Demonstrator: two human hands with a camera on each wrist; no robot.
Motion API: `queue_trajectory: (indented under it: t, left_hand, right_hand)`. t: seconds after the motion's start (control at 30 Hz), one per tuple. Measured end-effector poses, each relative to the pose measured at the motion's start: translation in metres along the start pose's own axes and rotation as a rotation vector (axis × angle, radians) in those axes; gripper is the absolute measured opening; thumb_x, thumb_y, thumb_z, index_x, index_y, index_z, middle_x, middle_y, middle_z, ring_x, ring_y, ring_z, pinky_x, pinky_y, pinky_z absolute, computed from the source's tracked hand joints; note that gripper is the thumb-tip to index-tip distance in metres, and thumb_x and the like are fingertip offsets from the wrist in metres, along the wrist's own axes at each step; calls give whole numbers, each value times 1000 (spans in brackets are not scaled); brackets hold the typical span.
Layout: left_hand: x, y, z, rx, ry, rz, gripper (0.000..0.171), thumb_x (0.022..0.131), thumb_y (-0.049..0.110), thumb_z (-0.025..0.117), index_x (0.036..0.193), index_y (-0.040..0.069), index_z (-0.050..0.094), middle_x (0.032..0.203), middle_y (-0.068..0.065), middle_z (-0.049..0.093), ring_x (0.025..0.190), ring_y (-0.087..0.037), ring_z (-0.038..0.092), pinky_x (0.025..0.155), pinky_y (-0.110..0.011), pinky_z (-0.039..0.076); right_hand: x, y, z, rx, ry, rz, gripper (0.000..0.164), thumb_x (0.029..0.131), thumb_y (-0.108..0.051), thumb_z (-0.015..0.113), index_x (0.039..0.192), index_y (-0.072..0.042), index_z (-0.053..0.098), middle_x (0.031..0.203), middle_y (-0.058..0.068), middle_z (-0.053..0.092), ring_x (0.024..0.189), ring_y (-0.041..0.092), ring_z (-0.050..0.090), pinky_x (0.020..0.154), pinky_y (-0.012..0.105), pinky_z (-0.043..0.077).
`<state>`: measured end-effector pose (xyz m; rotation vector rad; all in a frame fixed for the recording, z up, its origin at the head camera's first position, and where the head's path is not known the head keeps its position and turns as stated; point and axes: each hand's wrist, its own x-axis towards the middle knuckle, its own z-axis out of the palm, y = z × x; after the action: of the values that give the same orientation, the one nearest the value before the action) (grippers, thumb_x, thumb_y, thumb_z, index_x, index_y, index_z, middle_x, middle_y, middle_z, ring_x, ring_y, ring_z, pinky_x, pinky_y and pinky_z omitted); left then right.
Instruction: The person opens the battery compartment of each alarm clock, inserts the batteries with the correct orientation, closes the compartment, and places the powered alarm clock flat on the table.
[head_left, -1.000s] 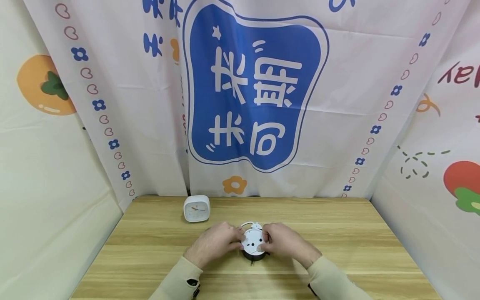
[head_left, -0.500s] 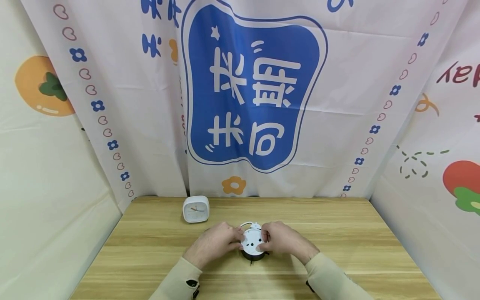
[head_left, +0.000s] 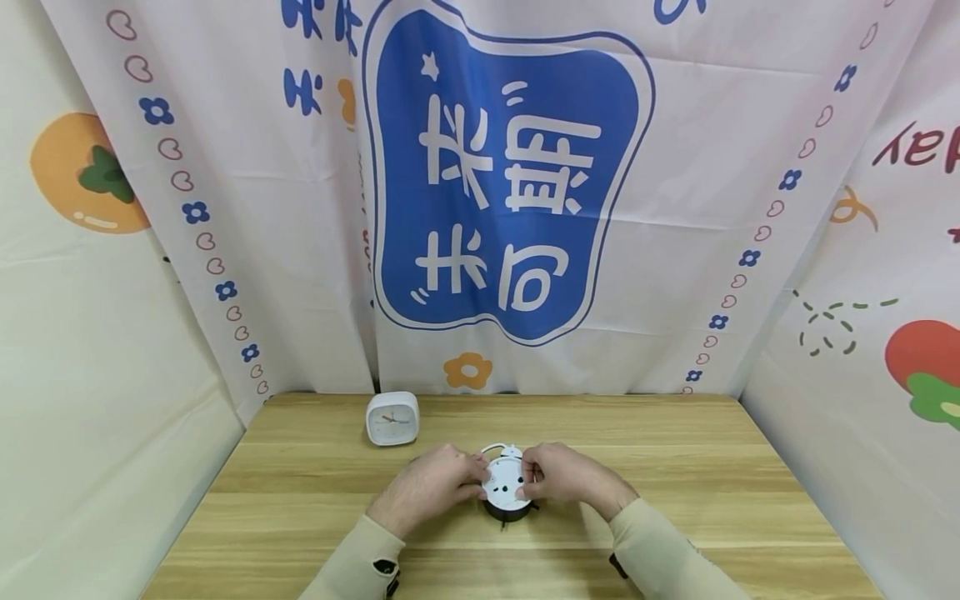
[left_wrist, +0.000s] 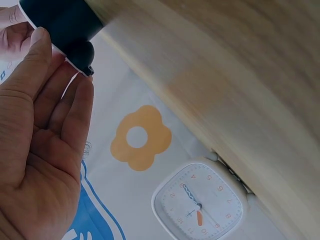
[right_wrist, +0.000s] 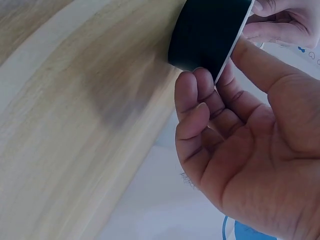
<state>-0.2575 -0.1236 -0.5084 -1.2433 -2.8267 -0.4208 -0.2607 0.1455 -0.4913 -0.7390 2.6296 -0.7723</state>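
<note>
A small round alarm clock (head_left: 504,485) stands on the table with its white back, dotted with black knobs, turned up toward the head camera. A white loop handle tops it, and its side is dark. The left hand (head_left: 437,487) grips its left edge, thumb on the white back. From the right, the right hand (head_left: 573,482) pinches the other edge with thumb and fingers near a back knob. Both wrist views show the dark clock body (left_wrist: 65,25) between the hands; in the right wrist view, several fingers (right_wrist: 192,117) curl below it. The clock's face is hidden.
A white square clock (head_left: 392,418) with an orange hand stands at the back left of the wooden table (head_left: 675,467). Behind the table's rear edge hangs a printed white curtain (head_left: 675,167), with patterned cloth walls on both sides.
Both hands stay on the alarm clock, which keeps its place. The right hand's thumb and wrist shift very slightly.
</note>
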Motion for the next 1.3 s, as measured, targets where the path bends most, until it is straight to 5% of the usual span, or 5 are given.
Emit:
queue_trajectory:
  t: [0.47,0.77,0.97,1.1,1.3]
  left_hand:
    - [-1,2,-1,-11,15,-2,18,102,25,92,117,17,93,129,-1,90,131,-20,85,112,-36,72]
    - [-1,5,-1,9,38,-42,16,99,29,95,113,19,94,118,3,92,102,-5,85,88,-25,73]
    - [-1,5,-1,53,62,-56,14,98,29,96,110,22,94,115,6,92,98,-4,84,82,-24,71]
    - [-1,4,-1,71,71,-42,12,99,29,95,109,22,94,109,8,91,92,-2,81,79,-22,70]
    - [-2,0,-1,50,81,-13,8,101,25,94,108,21,93,104,8,89,90,-1,79,80,-23,69]
  right_hand:
    - [-3,-2,2,-28,32,42,32,99,-22,97,87,-18,68,79,-6,62,73,9,55,62,24,41]
    - [-4,-2,7,-147,127,33,35,96,-26,100,91,-16,67,82,-6,63,74,9,55,63,26,43]
    - [-2,-8,13,-177,211,45,34,94,-26,102,109,-8,78,102,2,75,89,12,65,77,35,62]
    - [-4,-13,19,-141,240,44,49,96,-34,100,126,0,80,122,11,81,104,17,73,91,44,70]
    - [-7,-20,29,-134,238,15,68,91,-45,103,136,0,77,126,13,81,99,14,69,80,34,64]
